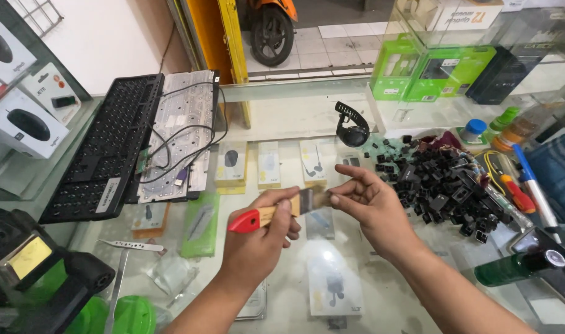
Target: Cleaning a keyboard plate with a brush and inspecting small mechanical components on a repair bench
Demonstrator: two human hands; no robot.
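My left hand (261, 238) grips a paintbrush (276, 211) by its wooden handle with a red end, held level over a glass counter (282, 117). My right hand (372, 207) pinches the bristle tip of the brush between thumb and fingers. A heap of black keyboard keycaps (446, 192) lies just right of my right hand. At the left, a black keyboard frame (103, 148) with its keys removed leans beside its grey metal backplate (183, 133), a cable looped over it.
Boxed goods show under the glass. A black watch (350, 127) stands at the back, green boxes (431, 71) on a shelf behind. Screwdrivers and a pen (530, 176) lie at the right, a green bottle (511, 269) near right, tweezers (134, 246) at the left.
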